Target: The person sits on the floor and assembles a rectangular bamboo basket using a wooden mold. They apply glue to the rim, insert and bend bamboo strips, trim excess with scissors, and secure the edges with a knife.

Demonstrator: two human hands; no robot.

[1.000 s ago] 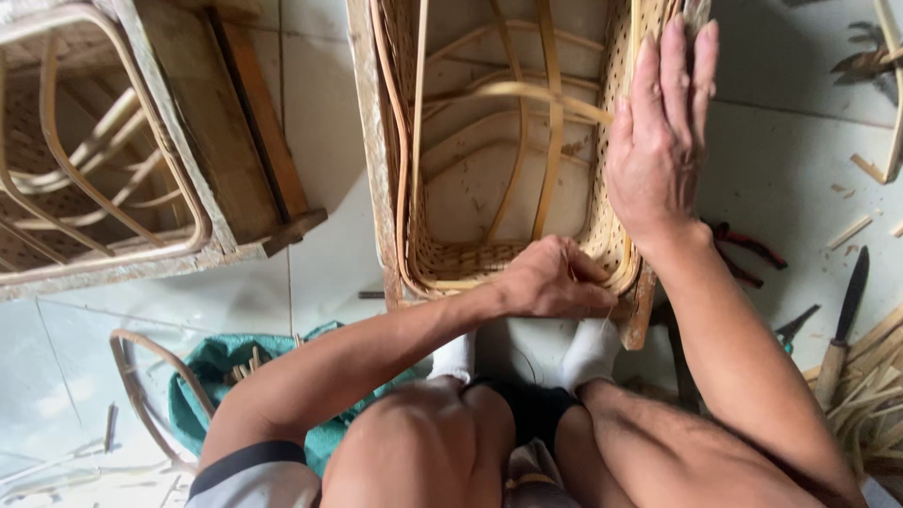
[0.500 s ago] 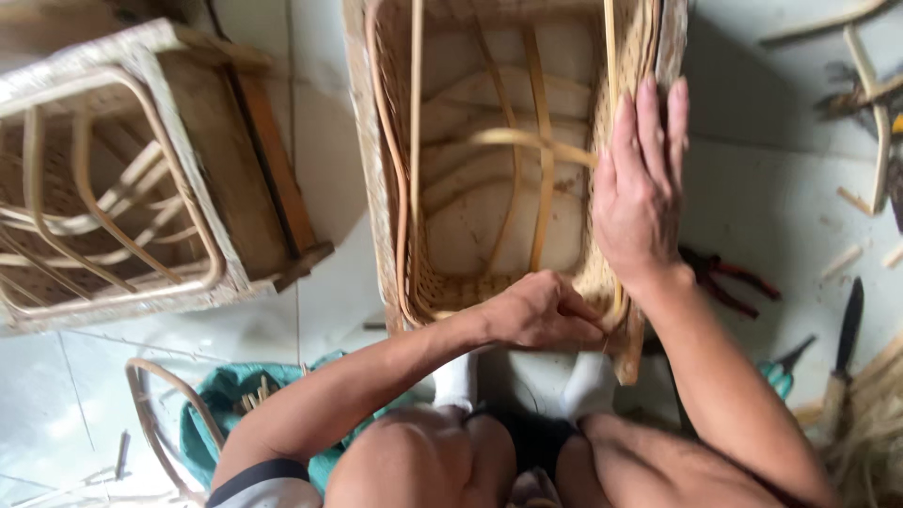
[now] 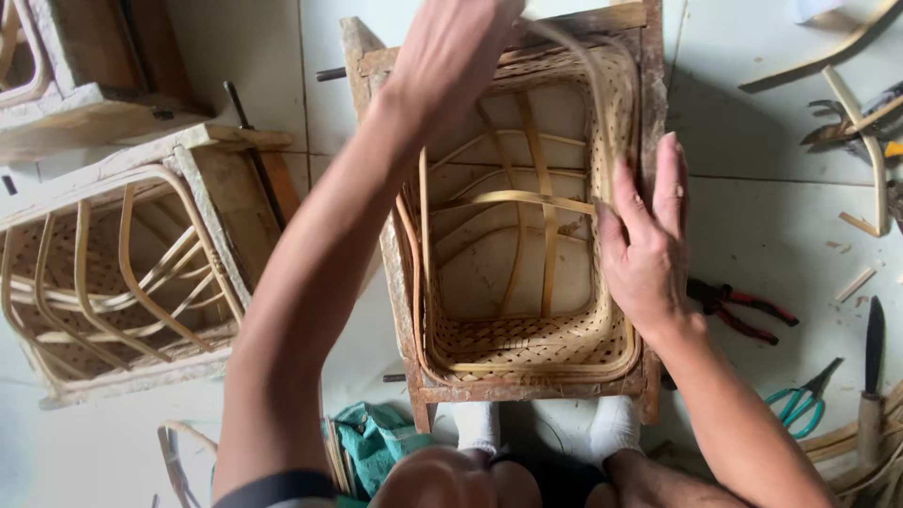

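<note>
Weaving the pale rectangular bamboo basket (image 3: 527, 282) in its wooden mould on the floor: left hand (image 3: 456, 47) pinches a thin bamboo strip (image 3: 588, 85) high; right hand (image 3: 649, 245) lies flat-fingered, bracing the rim. Next, I'd judge, threading needs steady tension.

No packages, labels, signs or screens show anywhere in this view.

Right hand (image 3: 644, 249) presses the woven basket (image 3: 527, 348) wall at three o'clock; left hand (image 3: 451, 52), blurred, perhaps pulls a cane strip (image 3: 602, 85) at twelve.
</note>
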